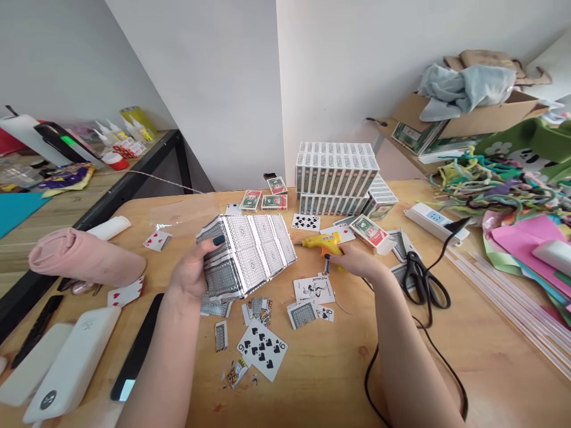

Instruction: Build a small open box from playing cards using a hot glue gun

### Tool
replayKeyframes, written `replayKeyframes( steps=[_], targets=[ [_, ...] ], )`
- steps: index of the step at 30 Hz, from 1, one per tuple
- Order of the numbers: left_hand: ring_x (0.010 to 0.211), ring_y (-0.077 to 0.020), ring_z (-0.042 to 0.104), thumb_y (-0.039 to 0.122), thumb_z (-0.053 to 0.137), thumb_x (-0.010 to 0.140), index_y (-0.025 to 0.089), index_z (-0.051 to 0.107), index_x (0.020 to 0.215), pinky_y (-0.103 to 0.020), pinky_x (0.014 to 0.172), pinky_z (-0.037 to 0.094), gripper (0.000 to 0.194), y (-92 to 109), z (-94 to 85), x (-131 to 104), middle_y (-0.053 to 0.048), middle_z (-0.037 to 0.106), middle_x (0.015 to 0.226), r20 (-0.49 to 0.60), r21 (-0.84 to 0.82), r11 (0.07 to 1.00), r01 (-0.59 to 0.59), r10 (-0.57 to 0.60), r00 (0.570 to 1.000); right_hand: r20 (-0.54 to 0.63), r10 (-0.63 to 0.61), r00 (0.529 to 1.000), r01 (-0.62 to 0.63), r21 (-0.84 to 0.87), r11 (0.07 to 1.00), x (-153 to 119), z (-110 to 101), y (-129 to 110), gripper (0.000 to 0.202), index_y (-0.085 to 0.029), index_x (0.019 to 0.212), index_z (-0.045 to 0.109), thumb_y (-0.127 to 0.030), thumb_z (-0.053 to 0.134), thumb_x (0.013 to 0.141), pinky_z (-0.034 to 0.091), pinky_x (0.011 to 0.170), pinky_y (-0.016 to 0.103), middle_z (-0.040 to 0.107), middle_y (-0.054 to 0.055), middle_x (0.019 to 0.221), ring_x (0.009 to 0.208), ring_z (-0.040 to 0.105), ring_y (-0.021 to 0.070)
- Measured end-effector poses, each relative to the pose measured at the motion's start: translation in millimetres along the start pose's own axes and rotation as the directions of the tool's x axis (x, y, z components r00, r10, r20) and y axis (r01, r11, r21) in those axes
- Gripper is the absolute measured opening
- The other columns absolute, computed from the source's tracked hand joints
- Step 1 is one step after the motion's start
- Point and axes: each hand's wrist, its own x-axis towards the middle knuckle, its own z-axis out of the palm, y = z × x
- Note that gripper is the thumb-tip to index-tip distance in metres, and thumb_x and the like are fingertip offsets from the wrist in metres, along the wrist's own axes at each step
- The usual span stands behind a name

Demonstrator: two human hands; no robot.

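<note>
Over brown wooden table (330, 374), grey-patterned card box (250, 252), prob light but crushable, is end-clasped by left hand (191, 268), yellow plastic glue gun (322, 241) rightward by right hand (360, 264).

Craft wkspace: glue gun (325, 241), scissors (416, 272), paper (516, 236) on tbl (332, 371); far bottles (118, 132) poss. glue.

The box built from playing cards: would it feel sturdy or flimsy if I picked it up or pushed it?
The box built from playing cards is probably light for its size, since the left hand alone grips it. Its walls may flex under a push, as they show several seams. Its flat faces suggest sliding, not rolling.
</note>
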Motion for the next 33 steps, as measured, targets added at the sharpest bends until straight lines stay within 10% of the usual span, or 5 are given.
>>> replayKeyframes(
  steps=[5, 10, 22, 33],
  targets=[
    [0.077, -0.0293, 0.072, 0.022, 0.076, 0.050, 0.015, 0.069, 0.079, -0.035, 0.066, 0.062, 0.030, -1.5, 9.8, -7.9, -0.005, 0.075, 0.074, 0.011, -0.005, 1.000, 0.006, -0.006, 1.000, -0.360, -0.186, 0.914, 0.110, -0.221, 0.969, -31.2, 20.6, -36.7, 0.031, -0.007, 0.105, 0.063, -0.028, 0.060, 0.082, 0.032, 0.099, 0.067, 0.054, 0.030, 0.123, 0.130, 0.036, 0.0483],
    [0.084, -0.0294, 0.072, 0.020, 0.076, 0.051, 0.017, 0.068, 0.087, -0.035, 0.072, 0.061, 0.037, -1.5, 21.2, -15.0, -0.004, 0.076, 0.082, 0.045, 0.025, 0.999, -0.028, 0.027, 0.999, -0.245, -0.591, 0.768, 0.627, 0.100, 0.773, -88.9, 63.0, -83.0, 0.054, -0.015, 0.134, 0.048, -0.041, 0.055, 0.088, 0.043, 0.105, 0.052, 0.055, 0.017, 0.136, 0.129, 0.049, 0.0300],
    [0.102, -0.0355, 0.067, 0.026, 0.073, 0.061, 0.017, 0.068, 0.081, -0.044, 0.082, 0.058, 0.022, -6.8, 11.0, -7.9, -0.007, 0.076, 0.086, 0.111, -0.042, 0.998, 0.050, -0.045, 0.993, -0.552, -0.643, 0.530, 0.761, -0.025, 0.649, -98.5, 111.1, -94.6, 0.038, -0.010, 0.125, 0.058, -0.023, 0.048, 0.091, 0.046, 0.105, 0.050, 0.057, 0.020, 0.133, 0.129, 0.051, 0.0296],
    [0.113, -0.0395, 0.060, 0.033, 0.085, 0.043, 0.023, 0.066, 0.099, -0.044, 0.089, 0.056, 0.060, -22.5, 2.4, -8.5, -0.006, 0.076, 0.092, 0.235, -0.043, 0.999, -0.013, 0.023, 0.972, -0.602, -0.675, 0.426, 0.791, -0.115, 0.601, -86.6, 112.2, -92.7, 0.035, -0.007, 0.123, 0.059, -0.019, 0.042, 0.094, 0.048, 0.105, 0.044, 0.062, 0.021, 0.128, 0.126, 0.054, 0.0269]
  ],
)
